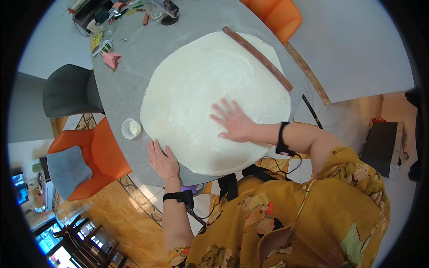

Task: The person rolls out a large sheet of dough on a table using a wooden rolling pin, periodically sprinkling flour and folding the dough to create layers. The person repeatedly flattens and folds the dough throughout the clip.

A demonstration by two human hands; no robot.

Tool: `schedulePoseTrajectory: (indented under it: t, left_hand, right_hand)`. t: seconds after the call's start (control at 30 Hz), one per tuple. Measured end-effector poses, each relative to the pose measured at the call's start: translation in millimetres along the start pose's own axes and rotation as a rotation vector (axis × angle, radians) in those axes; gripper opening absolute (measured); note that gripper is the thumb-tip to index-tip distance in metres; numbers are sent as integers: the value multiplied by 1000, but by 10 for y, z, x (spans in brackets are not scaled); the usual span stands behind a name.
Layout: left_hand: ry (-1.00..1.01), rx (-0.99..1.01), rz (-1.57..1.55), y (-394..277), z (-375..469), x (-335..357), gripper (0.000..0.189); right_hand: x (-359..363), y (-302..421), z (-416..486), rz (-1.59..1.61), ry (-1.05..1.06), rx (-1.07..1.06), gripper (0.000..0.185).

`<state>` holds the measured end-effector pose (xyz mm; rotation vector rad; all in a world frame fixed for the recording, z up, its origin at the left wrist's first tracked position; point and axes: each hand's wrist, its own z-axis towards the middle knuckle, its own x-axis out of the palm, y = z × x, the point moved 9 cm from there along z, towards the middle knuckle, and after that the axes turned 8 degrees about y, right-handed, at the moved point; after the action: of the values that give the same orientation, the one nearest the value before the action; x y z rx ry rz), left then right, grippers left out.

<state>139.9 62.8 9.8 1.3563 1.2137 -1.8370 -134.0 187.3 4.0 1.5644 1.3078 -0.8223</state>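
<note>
A large, thin, roughly round sheet of dough (194, 90) covers much of the grey table (134, 77). Over its lower middle my right hand (234, 122) is spread, palm down and slightly blurred; whether it touches the dough I cannot tell. My left hand (163, 160) lies flat at the sheet's lower left edge, partly on the tabletop, fingers a little apart. Neither hand holds anything. A long wooden rolling pin (258, 58) rests slantwise on the upper right part of the dough. Left of the sheet stands a small clear bowl (131, 128) with white flour in it.
A phone on a stand (170, 13), glass jars and small items crowd the table's upper left. A pink folded object (111, 60) stands below them. Orange chairs (110, 147) and a dark chair (72, 90) flank the table. Cables hang from bands on both wrists.
</note>
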Motion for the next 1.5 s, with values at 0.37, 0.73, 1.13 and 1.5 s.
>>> schedulePoseTrajectory:
  t: [0.37, 0.73, 1.13, 1.5]
  left_hand:
    - [3, -19, 5, -3, 1, -36, 50]
    - [-45, -24, -98, 75, -24, -36, 53]
    - [13, -56, -88, 96, -27, 12, 59]
    - [-3, -59, -139, 131, -40, 17, 60]
  right_hand:
    - [-863, -1180, 1559, -77, -306, 454, 85]
    - [-661, 683, 2335, -52, -312, 87, 89]
    - [-17, 730, 408, -212, 186, -533, 73]
    - [-655, 475, 2190, -1, -325, 122, 85]
